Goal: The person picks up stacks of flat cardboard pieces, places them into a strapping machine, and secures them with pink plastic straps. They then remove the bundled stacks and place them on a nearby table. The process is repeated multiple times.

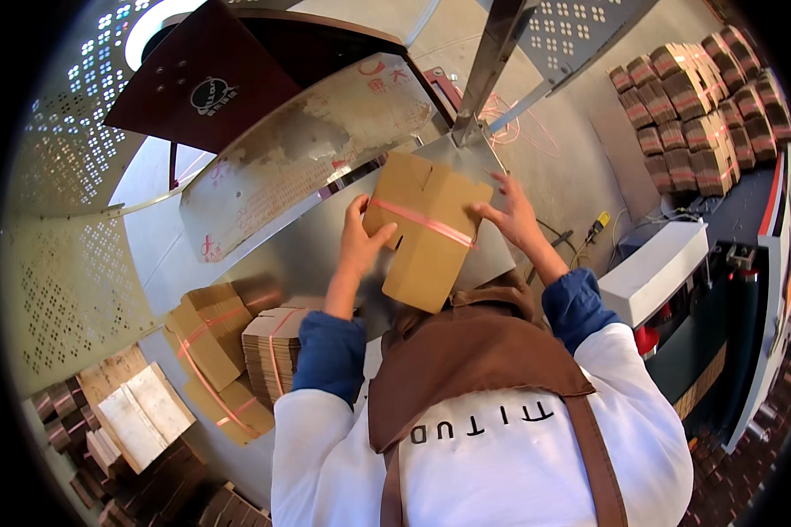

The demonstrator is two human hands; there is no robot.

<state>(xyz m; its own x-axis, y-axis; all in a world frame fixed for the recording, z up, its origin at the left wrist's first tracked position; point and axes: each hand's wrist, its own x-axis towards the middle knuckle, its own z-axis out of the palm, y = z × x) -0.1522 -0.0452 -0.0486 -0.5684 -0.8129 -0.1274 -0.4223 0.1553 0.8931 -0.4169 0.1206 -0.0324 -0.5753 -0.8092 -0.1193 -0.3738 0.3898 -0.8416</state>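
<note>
A strapped bundle of flat brown cardboard box blanks (431,257) lies at an angle on the metal work surface (294,268) in front of me. A pink strap (424,220) runs across its middle. My left hand (359,248) grips the bundle's left edge, thumb on top and fingers at the side. At the right edge, my right hand (517,218) has its fingers spread, with the thumb at the cardboard; whether it presses on the bundle I cannot tell.
A machine with a dark red panel (204,79) and a metal post (488,70) stand beyond the surface. Strapped cardboard bundles (272,342) sit at lower left; many more are stacked (685,123) at far right. A white box-shaped part (655,272) and cables (580,250) lie right.
</note>
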